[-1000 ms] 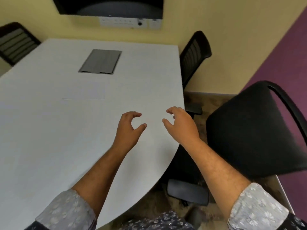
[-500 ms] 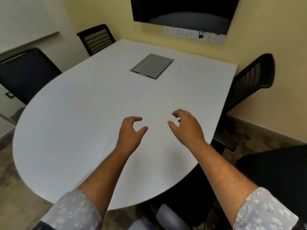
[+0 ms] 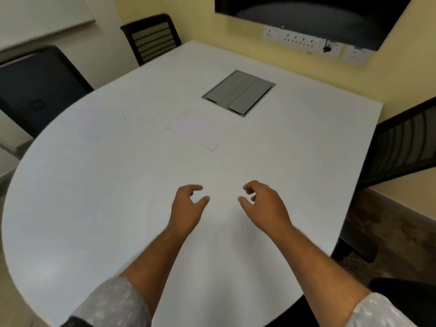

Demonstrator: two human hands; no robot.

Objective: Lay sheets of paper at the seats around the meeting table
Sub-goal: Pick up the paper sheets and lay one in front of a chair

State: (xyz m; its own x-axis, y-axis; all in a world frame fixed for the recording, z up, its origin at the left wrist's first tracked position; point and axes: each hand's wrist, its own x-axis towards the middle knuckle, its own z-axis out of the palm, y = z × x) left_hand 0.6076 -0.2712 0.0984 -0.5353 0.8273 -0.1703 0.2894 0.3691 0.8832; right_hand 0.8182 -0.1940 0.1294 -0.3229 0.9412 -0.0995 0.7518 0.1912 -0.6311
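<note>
- Head view: left hand [image 3: 186, 208] and right hand [image 3: 266, 206] hover over the table [image 3: 94, 208], fingers loosely curled, both empty.
- Paper sheet [image 3: 200, 131] lies beside the grey hatch [image 3: 238, 93].

The screen [image 3: 313, 15] on the wall above the table [image 3: 94, 208] was cut off by the top edge, so only its lower part showed. The chair [image 3: 405, 147] right of the table ran off the right edge, and another dark seat [image 3: 401, 303] by the table's near right corner was cropped at the bottom. Both sleeves [image 3: 113, 303] were cut by the lower edge. The sockets [image 3: 304, 41] beyond the table were too small to read. The chair [image 3: 35, 90] left of the table was blurred.
</note>
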